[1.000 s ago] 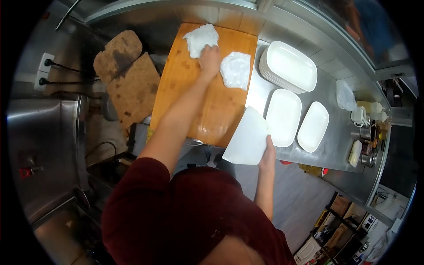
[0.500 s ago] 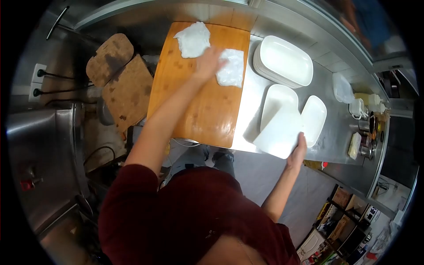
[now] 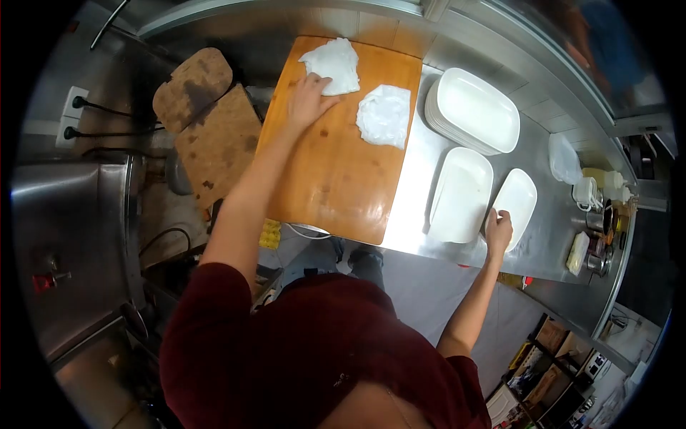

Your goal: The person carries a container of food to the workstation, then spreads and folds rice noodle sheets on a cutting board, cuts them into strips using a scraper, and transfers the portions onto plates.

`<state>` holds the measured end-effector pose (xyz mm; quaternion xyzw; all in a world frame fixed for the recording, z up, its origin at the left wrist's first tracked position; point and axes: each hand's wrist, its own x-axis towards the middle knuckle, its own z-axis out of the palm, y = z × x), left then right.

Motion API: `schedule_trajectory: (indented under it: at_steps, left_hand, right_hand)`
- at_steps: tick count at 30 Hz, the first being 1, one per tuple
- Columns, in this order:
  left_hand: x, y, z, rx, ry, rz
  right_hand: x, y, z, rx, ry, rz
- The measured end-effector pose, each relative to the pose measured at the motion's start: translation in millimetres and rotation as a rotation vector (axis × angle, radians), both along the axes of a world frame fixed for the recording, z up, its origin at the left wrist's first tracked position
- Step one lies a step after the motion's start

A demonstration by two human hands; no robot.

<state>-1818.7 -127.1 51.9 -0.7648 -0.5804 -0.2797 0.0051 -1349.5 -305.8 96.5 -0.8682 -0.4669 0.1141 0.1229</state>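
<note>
My left hand [image 3: 307, 101] lies at the lower left edge of a crumpled white cloth [image 3: 336, 66], fingers on it and thumb spread away. A second folded white cloth [image 3: 384, 116] lies to its right; both are on a wooden board [image 3: 329, 179]. My right hand [image 3: 499, 232] is curled at the near left rim of a narrow white plate [image 3: 517, 204], with its fingertips on the plate. Left of that, a wider white rectangular plate [image 3: 463, 196] rests on the steel counter, apparently over another. The undersides of my right fingers are partly hidden.
A tall stack of white rectangular plates [image 3: 477, 107] stands behind on the steel counter [image 3: 414, 193]. Two stained brown boards [image 3: 218, 150] lean at the left. Along the right are a clear plastic tub [image 3: 564, 159] and several containers.
The plate that my right hand held tilted now lies flat on the counter, and that hand has moved to the narrow plate. My left hand has moved left to the far cloth's edge.
</note>
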Motion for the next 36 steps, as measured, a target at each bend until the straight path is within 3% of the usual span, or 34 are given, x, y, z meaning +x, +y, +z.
schedule_trajectory:
  at_steps: [4, 7, 8, 12, 14, 16, 17, 20, 23, 24, 27, 28, 31, 36]
  left_hand:
    - [-23.5, 39.4, 16.7, -0.052, 0.093, -0.151]
    - [-40.1, 73.1, 7.9, -0.192, -0.323, 0.262]
    - [-45.3, 80.2, 0.6, -0.171, -0.237, 0.349]
    - [-61.9, 96.8, -5.2, -0.253, -0.339, 0.179]
    - [-62.4, 88.0, 7.5, -0.234, -0.507, 0.187]
    - [-72.7, 97.3, -14.8, -0.435, -0.573, 0.362]
    - [-76.4, 101.7, -23.9, -0.534, -0.608, 0.446]
    - [-63.6, 100.1, -27.1, -0.663, -1.246, 0.368]
    - [-66.9, 105.2, -37.0, -0.705, -1.223, 0.338]
    - [-67.4, 106.0, -41.3, -0.666, -1.211, 0.296]
    - [-67.4, 114.8, -70.6, -0.435, -1.012, 0.305]
    - [-69.1, 118.7, -78.4, -0.48, -1.019, 0.316]
    - [-68.9, 119.2, -72.9, -0.569, -1.031, 0.329]
    - [-47.7, 114.7, -39.1, -0.632, -1.149, 0.174]
  right_hand:
    - [-41.9, 33.2, 11.2, 0.349, 0.075, 0.214]
    - [-140.9, 96.6, 30.0, 0.384, 0.35, 0.552]
    - [-172.0, 124.0, 18.6, 0.428, 0.436, 0.683]
    - [-284.3, 212.7, -9.8, 0.314, 0.39, 0.899]
    - [-324.3, 233.0, -12.3, 0.214, 0.362, 0.966]
    - [-356.6, 252.4, -13.0, 0.223, 0.35, 0.998]
    - [-371.5, 266.0, -20.7, 0.244, 0.372, 0.952]
    - [-400.9, 293.0, -34.3, 0.232, 0.382, 0.85]
    - [-410.2, 310.3, -25.8, -0.037, 0.197, 0.952]
    - [-410.7, 313.0, -28.1, 0.011, 0.176, 0.959]
    - [-411.1, 337.0, -50.5, -0.08, 0.424, 0.801]
    - [-405.1, 339.1, -46.9, -0.198, 0.622, 0.716]
    - [-395.5, 332.6, -32.5, -0.197, 0.971, 0.558]
    - [-382.6, 322.7, -24.9, -0.104, 1.131, 0.437]
